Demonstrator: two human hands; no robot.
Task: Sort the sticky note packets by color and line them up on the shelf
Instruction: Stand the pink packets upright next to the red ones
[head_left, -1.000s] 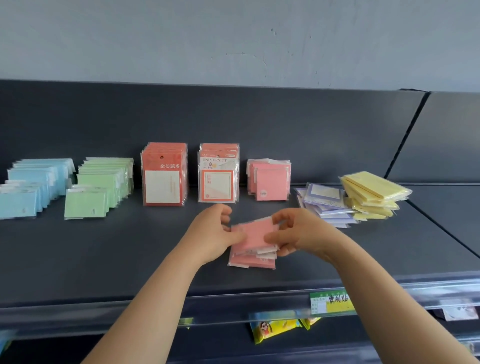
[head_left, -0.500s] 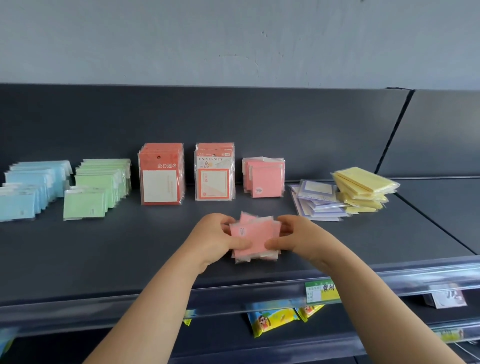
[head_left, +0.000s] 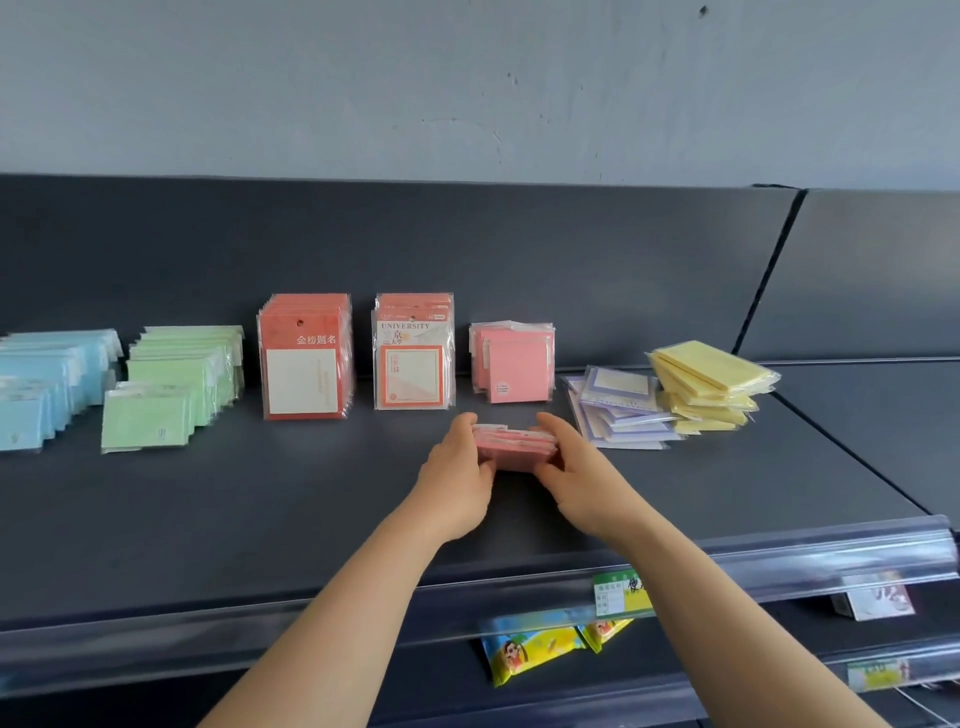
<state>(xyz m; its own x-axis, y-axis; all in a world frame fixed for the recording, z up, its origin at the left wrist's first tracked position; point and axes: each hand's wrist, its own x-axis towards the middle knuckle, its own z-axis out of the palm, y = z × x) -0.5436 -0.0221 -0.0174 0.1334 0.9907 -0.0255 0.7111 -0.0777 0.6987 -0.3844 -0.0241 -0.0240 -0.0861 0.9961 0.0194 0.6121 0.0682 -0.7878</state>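
Roughly two-thirds done, I judge. The left hand (head_left: 457, 467) and right hand (head_left: 576, 467) clasp a small pink stack (head_left: 511, 444) from either side, low on the shelf (head_left: 260, 519); whether it touches the shelf I cannot tell. Just behind the grip stands the pink row (head_left: 517, 364), which the stack presumably joins. Right of the grip, the purple pile (head_left: 618, 410) and yellow pile (head_left: 711, 384) lie loose and askew, not yet lined up. Behind and left, the University packs (head_left: 414, 353), red packs (head_left: 306, 358), green rows (head_left: 176, 384) and blue rows (head_left: 47, 384) stand lined up already.

dark shelf (head_left: 208, 519) with rows and piles of sticky note packets (head_left: 306, 358)
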